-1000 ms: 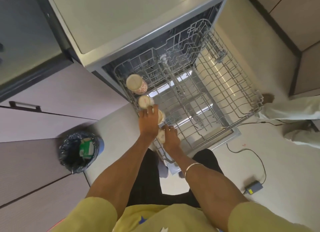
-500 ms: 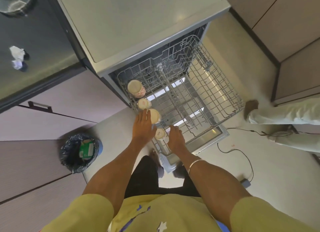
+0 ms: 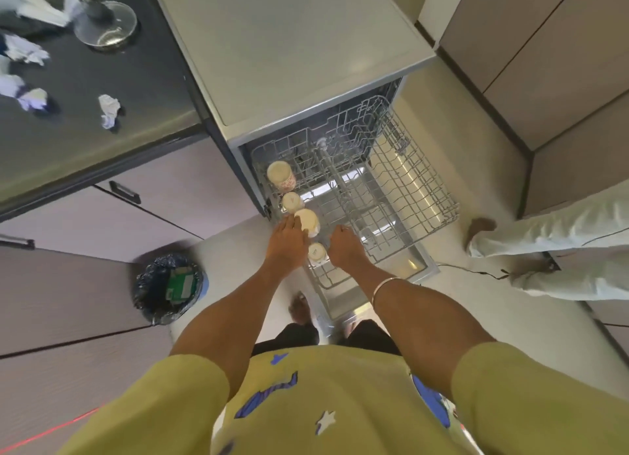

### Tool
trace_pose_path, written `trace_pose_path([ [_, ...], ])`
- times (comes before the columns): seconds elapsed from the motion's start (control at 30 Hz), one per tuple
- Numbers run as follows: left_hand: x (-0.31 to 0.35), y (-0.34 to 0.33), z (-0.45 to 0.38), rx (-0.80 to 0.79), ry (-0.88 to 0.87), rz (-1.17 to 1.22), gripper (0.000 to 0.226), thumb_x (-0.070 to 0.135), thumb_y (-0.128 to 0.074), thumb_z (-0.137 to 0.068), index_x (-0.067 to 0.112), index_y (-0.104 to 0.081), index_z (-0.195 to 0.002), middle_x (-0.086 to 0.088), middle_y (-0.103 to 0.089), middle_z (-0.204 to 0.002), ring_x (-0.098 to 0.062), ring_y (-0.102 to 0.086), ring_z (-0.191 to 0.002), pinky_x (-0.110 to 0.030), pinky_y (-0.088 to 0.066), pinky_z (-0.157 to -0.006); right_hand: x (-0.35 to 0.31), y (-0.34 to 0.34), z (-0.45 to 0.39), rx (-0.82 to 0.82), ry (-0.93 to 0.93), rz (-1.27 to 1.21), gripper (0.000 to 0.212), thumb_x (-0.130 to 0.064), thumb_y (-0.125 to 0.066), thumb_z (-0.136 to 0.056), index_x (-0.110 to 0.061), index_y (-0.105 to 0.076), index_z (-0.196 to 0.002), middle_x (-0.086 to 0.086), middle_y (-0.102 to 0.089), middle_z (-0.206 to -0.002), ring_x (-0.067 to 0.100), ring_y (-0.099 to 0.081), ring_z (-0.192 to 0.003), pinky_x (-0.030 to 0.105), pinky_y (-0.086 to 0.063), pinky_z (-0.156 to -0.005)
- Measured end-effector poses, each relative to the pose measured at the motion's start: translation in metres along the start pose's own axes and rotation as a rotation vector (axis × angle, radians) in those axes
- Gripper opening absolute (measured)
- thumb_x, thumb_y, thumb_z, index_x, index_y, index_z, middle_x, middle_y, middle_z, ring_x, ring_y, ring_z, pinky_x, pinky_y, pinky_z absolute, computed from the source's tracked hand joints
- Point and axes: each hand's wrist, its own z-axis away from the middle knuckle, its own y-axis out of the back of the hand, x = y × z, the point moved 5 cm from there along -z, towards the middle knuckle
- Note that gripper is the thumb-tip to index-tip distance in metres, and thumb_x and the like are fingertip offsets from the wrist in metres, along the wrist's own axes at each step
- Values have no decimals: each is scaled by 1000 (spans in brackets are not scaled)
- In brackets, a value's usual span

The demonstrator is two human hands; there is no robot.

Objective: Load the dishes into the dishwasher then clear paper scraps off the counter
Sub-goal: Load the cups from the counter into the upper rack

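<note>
Over the last second the person has straightened up. The left hand (image 3: 287, 245), fingers relaxed, touches a cream upturned cup (image 3: 307, 221) in the grey wire dishwasher rack (image 3: 401, 196); the right hand (image 3: 344, 247) hangs released. Crumpled white paper scraps (image 3: 109, 110) await on the dark bench (image 3: 102, 138).

hands: left (image 3: 287, 242), right (image 3: 345, 248) over rack (image 3: 408, 189) | four cups (image 3: 308, 221) in row
</note>
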Motion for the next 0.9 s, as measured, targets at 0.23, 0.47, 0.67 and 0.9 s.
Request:
trace_pose_path([
  [0.23,-18,16,29,62,129,3,47,21,-38,-98,1,-39,-141,-21,-49,-138,-34,-44,-129,-43,-40,-109,-15,13,-8,-5,141,142,45,-21,-49,-92,8,-53,-126,24,-53,-130,37,-49,-123,42,-45,-101],
  [0.47,-4,45,75,158,248,53,36,6,-40,-100,-6,-46,-132,-24,-50,-132,-37,-46,-125,-47,-38,-108,-46,27,0,24,297,374,48,-25,-48,-95,5,-49,-132,24,-48,-134,38,-46,-125,45,-38,-104],
  [0.67,-32,55,109,284,324,69,32,11,-37,-101,-7,-52,-124,-22,-53,-125,-37,-49,-120,-45,-42,-105,-83,17,8,36,403,360,46,-27,-41,-95,2,-51,-129,21,-52,-130,37,-47,-122,41,-39,-101],
  [0.9,-89,79,143,344,418,-9,30,9,-35,-103,-6,-56,-119,-24,-52,-126,-38,-47,-120,-46,-41,-103,-154,11,34,50,569,372,40,-20,-38,-97,6,-50,-126,24,-52,-126,38,-50,-120,41,-39,-98],
])
